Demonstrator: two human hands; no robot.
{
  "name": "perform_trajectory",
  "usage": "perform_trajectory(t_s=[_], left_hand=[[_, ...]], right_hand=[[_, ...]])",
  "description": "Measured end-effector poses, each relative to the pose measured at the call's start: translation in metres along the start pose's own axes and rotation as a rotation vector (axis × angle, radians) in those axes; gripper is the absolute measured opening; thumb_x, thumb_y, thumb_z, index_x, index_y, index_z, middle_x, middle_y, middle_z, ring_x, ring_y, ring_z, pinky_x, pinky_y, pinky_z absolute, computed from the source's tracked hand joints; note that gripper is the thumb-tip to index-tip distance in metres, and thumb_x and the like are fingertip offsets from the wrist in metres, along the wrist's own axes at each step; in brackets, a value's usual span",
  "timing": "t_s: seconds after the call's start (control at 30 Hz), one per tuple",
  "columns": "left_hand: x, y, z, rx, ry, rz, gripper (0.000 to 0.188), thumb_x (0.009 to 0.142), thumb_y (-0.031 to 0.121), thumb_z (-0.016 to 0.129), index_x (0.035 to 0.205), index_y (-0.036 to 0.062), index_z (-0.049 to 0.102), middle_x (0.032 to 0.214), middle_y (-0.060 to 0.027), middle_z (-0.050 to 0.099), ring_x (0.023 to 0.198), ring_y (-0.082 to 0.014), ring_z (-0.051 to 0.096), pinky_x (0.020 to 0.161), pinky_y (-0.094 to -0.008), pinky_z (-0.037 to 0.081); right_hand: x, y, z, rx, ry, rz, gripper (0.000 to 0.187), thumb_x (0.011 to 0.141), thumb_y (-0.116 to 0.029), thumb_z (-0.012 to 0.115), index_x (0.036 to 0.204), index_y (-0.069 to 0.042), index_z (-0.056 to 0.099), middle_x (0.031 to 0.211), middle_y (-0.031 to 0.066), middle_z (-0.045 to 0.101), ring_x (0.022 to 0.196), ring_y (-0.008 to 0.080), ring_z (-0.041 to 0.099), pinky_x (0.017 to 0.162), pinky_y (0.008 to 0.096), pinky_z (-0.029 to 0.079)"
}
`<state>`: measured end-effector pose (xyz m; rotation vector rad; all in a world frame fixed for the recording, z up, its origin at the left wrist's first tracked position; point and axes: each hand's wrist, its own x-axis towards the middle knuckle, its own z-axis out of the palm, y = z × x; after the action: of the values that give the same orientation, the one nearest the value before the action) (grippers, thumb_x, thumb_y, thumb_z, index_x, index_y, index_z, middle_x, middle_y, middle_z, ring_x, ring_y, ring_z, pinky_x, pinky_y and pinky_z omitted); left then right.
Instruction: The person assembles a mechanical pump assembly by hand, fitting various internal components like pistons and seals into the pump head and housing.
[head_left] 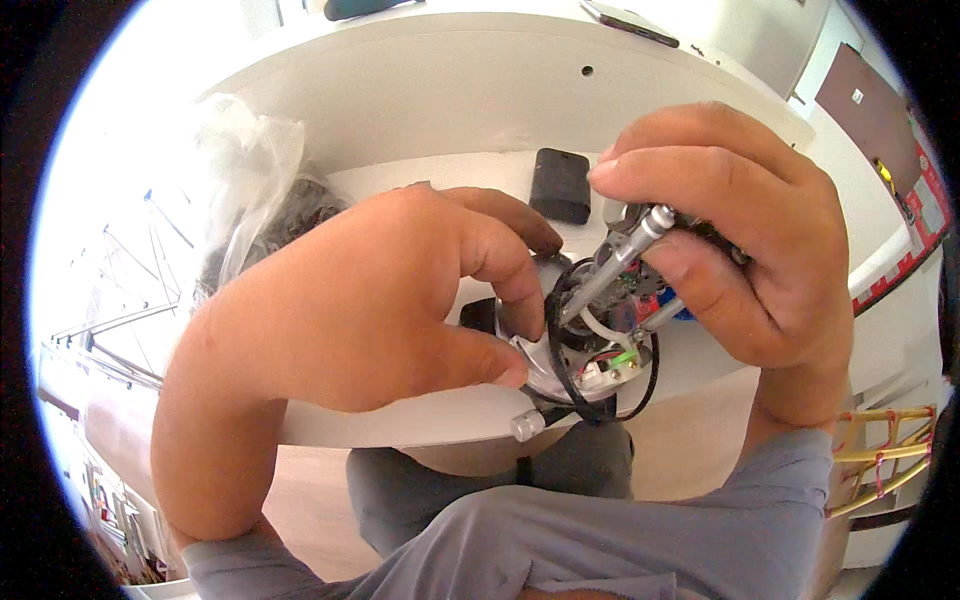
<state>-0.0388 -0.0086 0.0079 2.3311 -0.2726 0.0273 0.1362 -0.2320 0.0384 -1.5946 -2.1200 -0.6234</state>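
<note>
A partly opened device stands near the table's front edge, its pale curved shell point(548, 372) holding wires, small screws and a green-and-white connector point(615, 362). My left hand point(420, 300) bends over its left side, thumb and forefinger closed at the shell's edge. My right hand point(740, 230) grips the upper part, a dark mechanism with silver metal rods point(618, 262); the palm hides much of it. A black cable point(556, 375) loops round the front of the device. Below the shell sticks out a short black rod with a silvery, clear-looking end point(527, 425).
Beyond the device lies a black rectangular block point(561, 185). A clear plastic bag point(250, 170) with dark contents stands at the left. The white table point(400, 425) has a raised back panel point(450, 90), with a phone-like slab point(630, 22) on top. My lap is below the front edge.
</note>
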Motion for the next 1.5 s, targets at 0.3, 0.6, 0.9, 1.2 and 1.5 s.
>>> perform_trajectory(t_s=[0.3, 0.6, 0.9, 1.2, 1.5], left_hand=[[-0.001, 0.003, 0.007, 0.01, -0.007, 0.079, 0.022, 0.076, 0.002, 0.088, 0.093, 0.0052, 0.074, 0.121, -0.0154, 0.067, 0.12, -0.0319, 0.06, 0.104, -0.0422, 0.047], [0.001, 0.0, 0.009, 0.059, -0.016, 0.119, 0.047, 0.075, -0.001, 0.09, 0.119, 0.0029, 0.073, 0.13, -0.0148, 0.069, 0.127, -0.0306, 0.062, 0.11, -0.0433, 0.048], [0.006, 0.012, 0.008, 0.01, -0.088, -0.176, 0.093, 0.067, 0.013, 0.098, 0.147, -0.0004, 0.054, 0.141, -0.0244, 0.063, 0.132, -0.0406, 0.063, 0.112, -0.0422, 0.049], [0.011, 0.007, 0.012, -0.046, -0.138, -0.037, 0.09, 0.06, 0.019, 0.109, 0.137, 0.0022, 0.067, 0.134, -0.0138, 0.073, 0.127, -0.0264, 0.068, 0.112, -0.041, 0.051], [0.013, 0.001, 0.015, -0.064, -0.096, -0.002, 0.102, 0.059, 0.02, 0.106, 0.147, 0.0015, 0.059, 0.144, -0.016, 0.067, 0.136, -0.029, 0.062, 0.12, -0.0429, 0.044]], right_hand=[[0.003, -0.011, 0.001, 0.053, 0.039, -0.058, 0.031, 0.089, -0.014, 0.071, 0.116, -0.001, 0.078, 0.108, 0.0183, 0.072, 0.087, 0.0274, 0.071, 0.076, 0.0344, 0.057], [-0.004, -0.013, 0.0, 0.003, 0.076, -0.123, 0.036, 0.081, -0.005, 0.075, 0.116, -0.003, 0.078, 0.109, 0.0175, 0.07, 0.083, 0.0234, 0.068, 0.069, 0.032, 0.054], [-0.007, -0.025, 0.011, -0.009, 0.265, -0.196, 0.029, 0.072, -0.01, 0.082, 0.1, -0.003, 0.08, 0.1, 0.0202, 0.072, 0.076, 0.0217, 0.068, 0.061, 0.0283, 0.053], [-0.005, -0.023, 0.004, 0.006, 0.154, -0.175, 0.033, 0.072, -0.008, 0.079, 0.104, -0.003, 0.079, 0.106, 0.0217, 0.071, 0.083, 0.0244, 0.07, 0.067, 0.0304, 0.055], [-0.005, -0.013, -0.016, 0.037, 0.007, -0.225, 0.043, 0.071, -0.007, 0.08, 0.113, -0.004, 0.076, 0.109, 0.0212, 0.07, 0.083, 0.0248, 0.07, 0.067, 0.0324, 0.055]])
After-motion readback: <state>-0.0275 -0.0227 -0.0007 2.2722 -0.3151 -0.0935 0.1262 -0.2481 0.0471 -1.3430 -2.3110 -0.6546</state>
